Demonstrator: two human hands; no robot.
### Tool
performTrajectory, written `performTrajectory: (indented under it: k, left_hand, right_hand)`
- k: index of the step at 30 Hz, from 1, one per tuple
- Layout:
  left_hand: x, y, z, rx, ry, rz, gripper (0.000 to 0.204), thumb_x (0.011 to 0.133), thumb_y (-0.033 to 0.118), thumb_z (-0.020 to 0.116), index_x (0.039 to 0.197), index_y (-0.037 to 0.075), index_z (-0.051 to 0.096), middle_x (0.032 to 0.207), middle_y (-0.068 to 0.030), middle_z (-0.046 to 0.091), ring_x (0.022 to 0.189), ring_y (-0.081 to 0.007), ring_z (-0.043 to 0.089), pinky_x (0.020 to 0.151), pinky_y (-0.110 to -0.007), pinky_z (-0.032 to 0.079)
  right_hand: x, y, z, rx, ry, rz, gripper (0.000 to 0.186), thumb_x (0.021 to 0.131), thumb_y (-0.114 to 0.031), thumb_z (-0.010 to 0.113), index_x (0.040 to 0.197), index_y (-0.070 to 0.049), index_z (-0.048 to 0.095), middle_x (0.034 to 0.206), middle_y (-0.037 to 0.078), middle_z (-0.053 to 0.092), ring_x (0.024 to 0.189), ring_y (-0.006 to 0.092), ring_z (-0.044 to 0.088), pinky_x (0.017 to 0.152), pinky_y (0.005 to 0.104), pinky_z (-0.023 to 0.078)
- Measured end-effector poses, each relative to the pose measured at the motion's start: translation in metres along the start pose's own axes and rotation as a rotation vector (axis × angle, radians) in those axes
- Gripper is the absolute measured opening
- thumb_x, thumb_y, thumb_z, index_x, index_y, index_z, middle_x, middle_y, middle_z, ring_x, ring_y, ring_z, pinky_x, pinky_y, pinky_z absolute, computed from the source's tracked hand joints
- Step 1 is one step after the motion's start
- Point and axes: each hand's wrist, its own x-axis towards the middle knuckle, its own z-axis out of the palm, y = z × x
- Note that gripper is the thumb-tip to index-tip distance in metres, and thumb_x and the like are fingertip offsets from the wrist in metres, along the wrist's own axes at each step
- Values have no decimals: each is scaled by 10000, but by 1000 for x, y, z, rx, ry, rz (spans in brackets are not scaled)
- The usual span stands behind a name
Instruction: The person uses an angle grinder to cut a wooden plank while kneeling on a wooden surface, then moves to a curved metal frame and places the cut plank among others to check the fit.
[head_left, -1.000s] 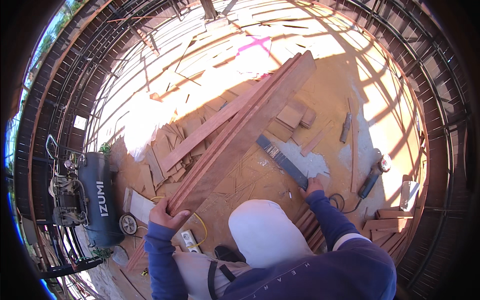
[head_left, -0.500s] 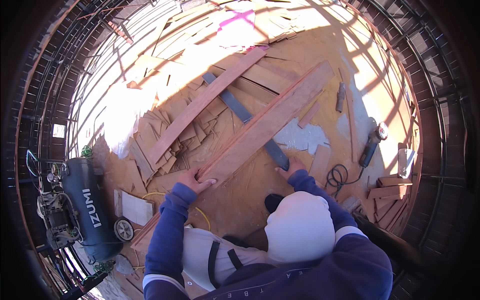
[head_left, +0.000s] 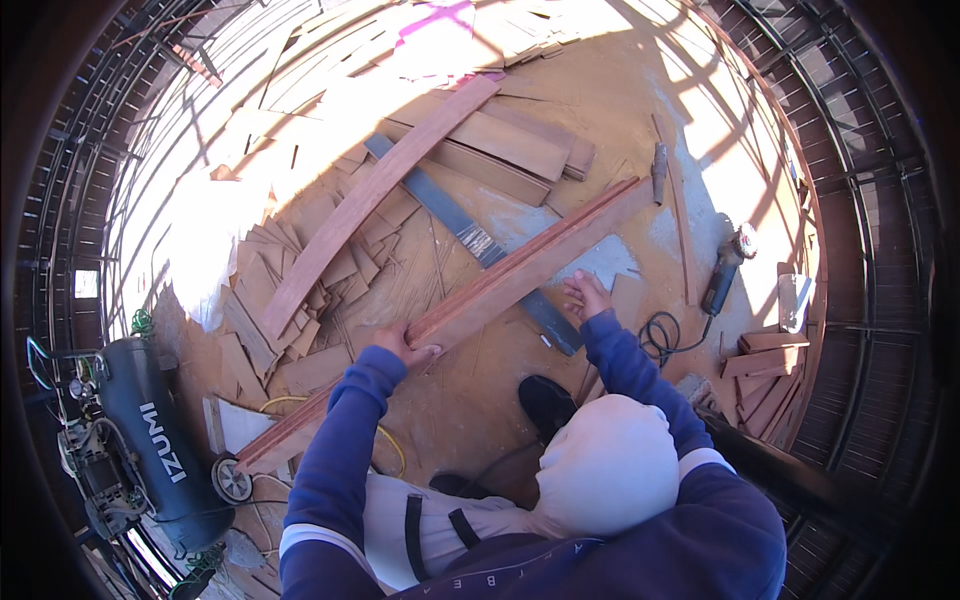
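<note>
A long reddish-brown wooden board (head_left: 530,270), with lines along its upper edge, lies slantwise before me from lower left to upper right. My left hand (head_left: 405,349) grips it near its middle, thumb on the near side and fingers over the far edge. Under the board, crossing it, runs a dark blue-grey flat bar (head_left: 440,205) with a silvery patch. My right hand (head_left: 590,297) is raised beside the board's near side, above the bar's near end. Its fingers are loosely bent and apart, and I see nothing in them.
Beyond lie another long board (head_left: 385,200), a heap of thin wood pieces (head_left: 290,270) and stacked planks (head_left: 510,145). A corded angle grinder (head_left: 722,275) is at right, near short timber offcuts (head_left: 770,370). A wheeled air compressor (head_left: 150,430) stands at left.
My right hand has left the bar's near end and risen toward the board. The board has tilted, showing more of its lined edge, while my left hand keeps hold. The whole view has shifted slightly.
</note>
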Motion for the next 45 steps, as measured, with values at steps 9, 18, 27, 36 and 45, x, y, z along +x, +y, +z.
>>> performTrajectory:
  k: [9, 18, 27, 36, 45]
  left_hand:
    - [15, -15, -25, 150, 208, -109, 835, 674, 673, 731, 1206, 54, 557, 981, -211, 675, 931, -398, 649, 792, -457, 520]
    - [22, -23, 12, 326, 551, 14, 871, 706, 411, 785, 1434, 131, 396, 1470, -156, 362, 1365, -354, 325, 1108, -564, 259]
    - [0, -16, 38, 464, 539, 56, 927, 646, 254, 814, 1452, 133, 371, 1505, -146, 307, 1397, -389, 265, 1150, -556, 208]
    - [-4, 25, 79, 155, 336, 249, 830, 590, 152, 796, 1340, 74, 449, 1265, -160, 483, 1191, -357, 467, 999, -477, 391]
    - [25, 52, 121, 3, 250, 325, 772, 595, 185, 831, 1274, 50, 490, 1166, -179, 506, 1081, -369, 512, 915, -452, 449]
  right_hand:
    - [42, -19, 40, -6, -233, 74, 635, 934, -418, 599, 1430, -85, 383, 1288, 88, 566, 1141, 189, 522, 870, 347, 474]
    - [60, -16, 64, -14, -259, 63, 517, 958, -335, 592, 1378, -89, 418, 1275, 91, 563, 1139, 197, 535, 868, 350, 471]
    - [86, -20, 86, 196, -177, 132, 273, 931, -244, 643, 1120, -93, 516, 1046, 80, 639, 965, 214, 627, 768, 361, 518]
    - [53, -25, -2, 220, -45, -98, 202, 935, -204, 626, 1030, -67, 514, 918, 88, 668, 724, 186, 665, 644, 327, 547]
    - [18, -7, -163, -788, 610, -351, 265, 858, -192, 661, 1035, 4, 650, 858, 129, 692, 761, 234, 668, 706, 340, 524]
